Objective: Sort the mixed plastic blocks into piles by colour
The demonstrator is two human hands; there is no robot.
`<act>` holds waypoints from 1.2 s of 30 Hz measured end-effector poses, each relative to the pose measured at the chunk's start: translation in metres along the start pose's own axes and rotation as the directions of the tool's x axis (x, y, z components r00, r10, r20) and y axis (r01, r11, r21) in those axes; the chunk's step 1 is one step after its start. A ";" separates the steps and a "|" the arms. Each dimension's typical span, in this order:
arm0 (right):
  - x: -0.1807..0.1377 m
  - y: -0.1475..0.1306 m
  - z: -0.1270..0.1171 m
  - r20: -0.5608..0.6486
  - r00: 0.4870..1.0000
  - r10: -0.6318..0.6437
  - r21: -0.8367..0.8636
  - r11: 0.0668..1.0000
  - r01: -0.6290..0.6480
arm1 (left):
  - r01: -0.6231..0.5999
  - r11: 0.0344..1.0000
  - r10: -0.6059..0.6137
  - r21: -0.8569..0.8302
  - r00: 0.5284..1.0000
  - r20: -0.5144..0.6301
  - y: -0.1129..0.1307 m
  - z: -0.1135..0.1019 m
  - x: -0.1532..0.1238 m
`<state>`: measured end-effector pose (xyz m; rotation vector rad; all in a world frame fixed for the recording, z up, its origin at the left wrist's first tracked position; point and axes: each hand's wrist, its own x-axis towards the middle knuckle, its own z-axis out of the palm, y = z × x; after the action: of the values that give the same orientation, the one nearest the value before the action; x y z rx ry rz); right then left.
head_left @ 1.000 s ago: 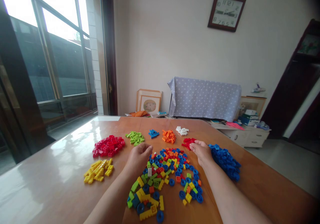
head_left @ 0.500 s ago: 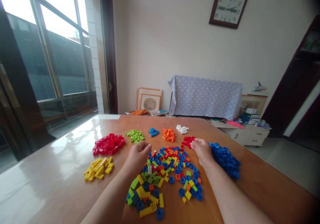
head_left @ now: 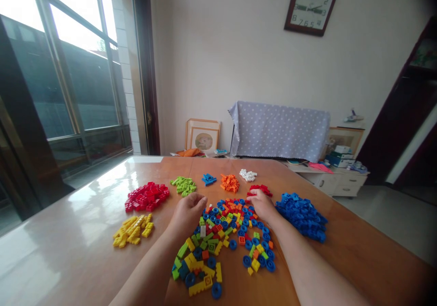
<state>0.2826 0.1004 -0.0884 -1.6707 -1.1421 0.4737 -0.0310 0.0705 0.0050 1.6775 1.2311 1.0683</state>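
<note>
My left hand (head_left: 189, 209) is closed in a pinch at the upper left edge of a mixed heap of toy building bricks and wheels (head_left: 218, 233). What its fingertips hold, if anything, is too small to make out. My right hand (head_left: 262, 204) hovers at the heap's upper right edge, fingers reaching left and slightly apart. Just behind it lies a small pile of red bricks (head_left: 264, 189), partly covered by the hand. Blue pieces (head_left: 302, 215) form a large pile right of my right wrist.
Sorted piles surround the heap: dark red bricks (head_left: 147, 196), yellow bricks (head_left: 133, 231), lime green pieces (head_left: 183, 186), light blue pieces (head_left: 208, 180), orange pieces (head_left: 230, 183) and white pieces (head_left: 247, 175). All lie on a glossy wooden table (head_left: 78, 251).
My right hand has moved left from the small red pile toward the mixed heap, uncovering more of the red bricks. My left hand stays nearly still. The view has shifted slightly.
</note>
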 end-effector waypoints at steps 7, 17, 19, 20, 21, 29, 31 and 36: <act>0.007 0.011 -0.005 -0.047 0.999 0.014 -0.004 1.000 -0.014 | -0.001 1.000 0.001 0.007 1.000 0.006 -0.002 0.001 0.001; 0.003 0.005 -0.009 -0.011 1.000 -0.017 -0.032 0.999 0.017 | 0.004 1.000 -0.004 0.008 1.000 0.018 -0.007 0.004 0.003; 0.002 0.003 -0.012 -0.049 0.998 -0.030 -0.063 0.998 0.027 | -0.001 1.000 0.000 0.027 1.000 0.016 -0.007 0.004 0.003; 0.002 0.002 -0.013 -0.071 0.997 -0.037 -0.078 0.996 0.032 | -0.002 0.999 0.001 0.035 1.000 0.015 -0.007 0.004 0.003; 0.003 0.002 -0.014 -0.087 0.995 -0.044 -0.088 0.995 0.036 | -0.002 0.999 0.002 0.040 1.000 0.015 -0.007 0.004 0.002; 0.003 0.009 -0.006 -0.010 0.999 -0.033 -0.025 0.999 0.033 | 0.007 0.998 -0.008 0.061 1.000 0.027 -0.001 0.002 0.000; 0.004 0.010 -0.005 -0.003 1.000 -0.013 0.008 1.000 0.013 | 0.004 0.998 -0.006 0.068 1.000 0.023 0.000 0.002 -0.001; 0.001 0.006 -0.005 0.022 1.000 -0.022 0.019 1.000 0.021 | 0.007 0.998 -0.008 0.063 1.000 0.026 0.001 0.002 -0.002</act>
<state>0.2896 0.0988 -0.0912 -1.6389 -1.1670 0.4892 -0.0294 0.0681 0.0048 1.7276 1.2647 1.0096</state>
